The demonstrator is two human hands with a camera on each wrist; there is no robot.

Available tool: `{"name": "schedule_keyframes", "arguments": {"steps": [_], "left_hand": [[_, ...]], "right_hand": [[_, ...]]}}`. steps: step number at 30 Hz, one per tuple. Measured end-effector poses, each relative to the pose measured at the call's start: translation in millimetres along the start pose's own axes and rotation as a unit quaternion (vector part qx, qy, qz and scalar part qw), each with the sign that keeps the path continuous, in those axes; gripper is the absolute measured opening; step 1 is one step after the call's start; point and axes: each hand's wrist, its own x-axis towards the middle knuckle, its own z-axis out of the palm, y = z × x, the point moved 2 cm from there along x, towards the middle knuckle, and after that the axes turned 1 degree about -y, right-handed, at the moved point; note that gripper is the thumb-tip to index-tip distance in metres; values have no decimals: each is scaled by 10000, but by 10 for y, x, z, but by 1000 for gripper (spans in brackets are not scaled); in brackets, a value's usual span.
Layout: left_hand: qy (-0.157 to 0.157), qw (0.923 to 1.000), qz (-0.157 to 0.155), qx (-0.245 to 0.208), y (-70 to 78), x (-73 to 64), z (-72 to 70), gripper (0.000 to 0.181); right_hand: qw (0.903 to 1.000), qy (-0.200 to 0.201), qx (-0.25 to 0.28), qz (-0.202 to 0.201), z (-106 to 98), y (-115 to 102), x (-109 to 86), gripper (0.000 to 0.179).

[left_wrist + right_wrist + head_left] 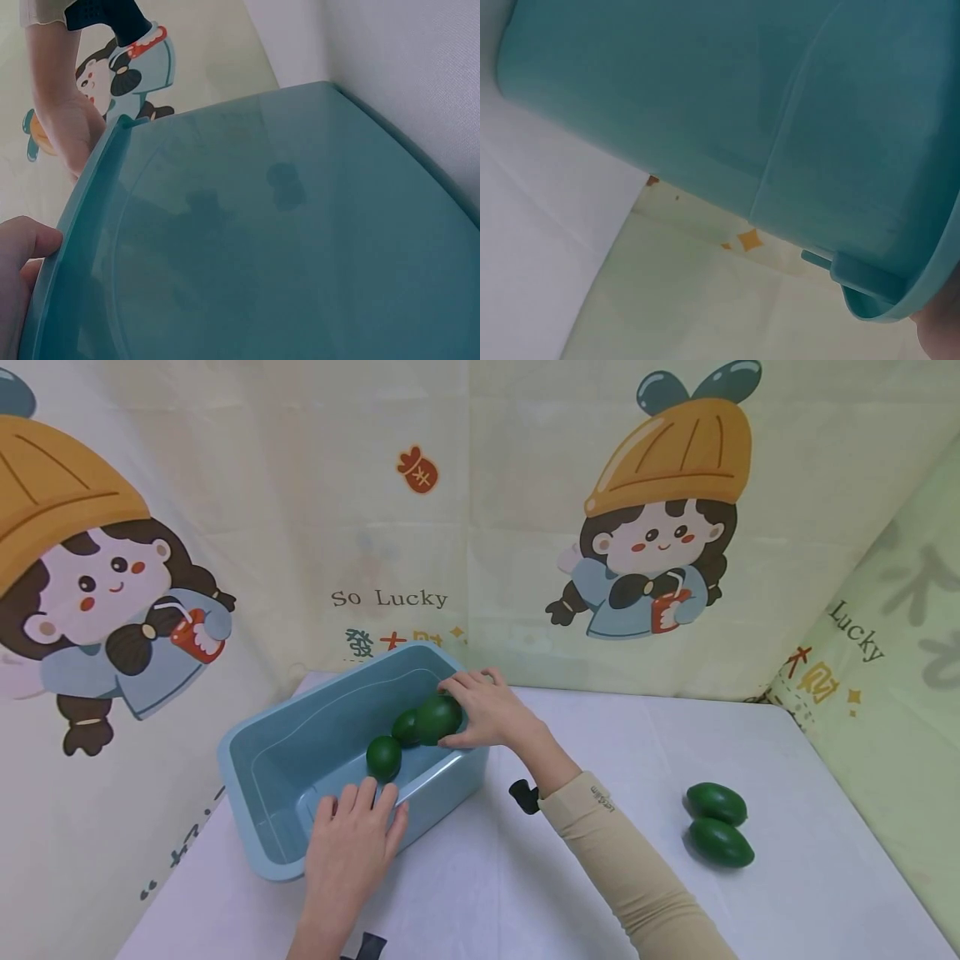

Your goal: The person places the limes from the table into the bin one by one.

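My right hand (491,714) reaches over the far right end of a blue plastic bin (300,727). Fingers above and thumb below, it holds a dark green oval fruit (438,718) just inside the rim. Two more green fruits, one (384,758) nearer me and one (405,727) partly behind the held fruit, lie in the bin. My left hand (351,839) grips the bin's near rim, fingers bent over it to the inside. The left wrist view shows the left thumb (34,238) at the rim; the right wrist view shows mostly the bin's outer wall (667,97).
Two green fruits (716,803) lie side by side on the right of the white-covered table (600,735). Behind the table hangs a printed cloth (517,543) with cartoon figures; the same cloth runs up both sides. A black wrist mount (524,796) sits by the right cuff.
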Motion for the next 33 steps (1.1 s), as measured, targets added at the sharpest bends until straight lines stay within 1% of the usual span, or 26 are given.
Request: {"name": "schedule_keyframes", "arguments": {"steps": [4, 16, 24, 29, 33], "left_hand": [[-135, 9999, -36, -1, 3, 3, 0, 54], [-111, 9999, -40, -5, 6, 1, 1, 53], [-42, 10000, -34, -16, 11, 3, -13, 51], [24, 10000, -28, 18, 17, 1, -15, 50], [-33, 10000, -49, 21, 16, 0, -9, 52]], "right_hand": [[10000, -16, 49, 19, -2, -1, -8, 69], [9999, 68, 123, -55, -7, 21, -32, 65], [9996, 267, 39, -113, -19, 32, -66, 63], [9990, 404, 74, -160, -33, 37, -103, 60], [9981, 555, 140, -221, -30, 47, -142, 59]]}}
